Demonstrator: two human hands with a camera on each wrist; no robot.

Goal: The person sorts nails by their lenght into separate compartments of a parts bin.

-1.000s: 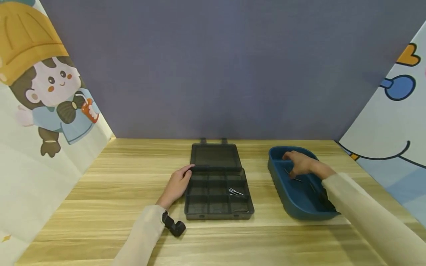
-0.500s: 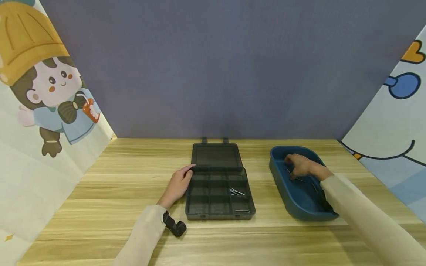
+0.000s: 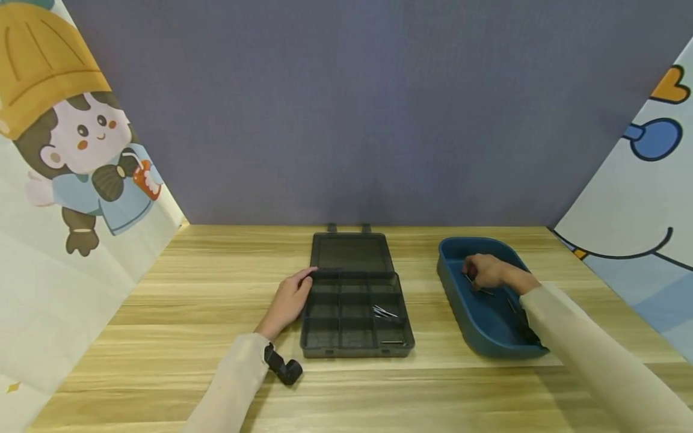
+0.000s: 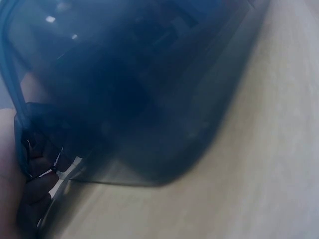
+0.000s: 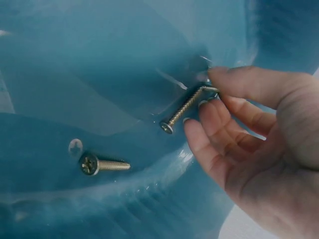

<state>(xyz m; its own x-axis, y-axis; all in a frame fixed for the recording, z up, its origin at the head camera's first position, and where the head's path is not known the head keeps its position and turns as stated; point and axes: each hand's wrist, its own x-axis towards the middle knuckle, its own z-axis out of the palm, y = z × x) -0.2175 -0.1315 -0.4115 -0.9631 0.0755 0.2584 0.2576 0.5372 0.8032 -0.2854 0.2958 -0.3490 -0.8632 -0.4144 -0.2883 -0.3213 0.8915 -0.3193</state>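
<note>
Nearest the viewer are two pale sleeves [image 3: 595, 355], and a black camera [image 3: 284, 367] is strapped at the left wrist. The left hand [image 3: 287, 300] lies where it lay a second ago, against the left edge of the divided box [image 3: 357, 353], its index finger reaching the hinge line; whether its fingers clasp the box cannot be told. In the box's nearest right-hand compartment a single metal piece [image 3: 392, 343] lies crosswise, left to right. One row farther, also on the right, a few silvery pieces [image 3: 385, 311] lie together at a slant.

Over to the right, the right hand [image 3: 485, 270] is down inside the blue bin [image 3: 492, 319]. Its thumb and fingers, spread wide a second ago, have drawn together, and thumb and index finger pinch the end of a thin metal piece [image 5: 211, 89], mostly hidden. A long screw [image 5: 182, 112] meets it just below the fingertips: in the right wrist view its head points lower left, its shaft slanting to upper right. Well apart, another screw [image 5: 107, 165] lies nearly level there, head left, tip right.

Farthest back, the open lid [image 3: 352, 252] lies flat before a grey wall [image 3: 346, 120].
</note>
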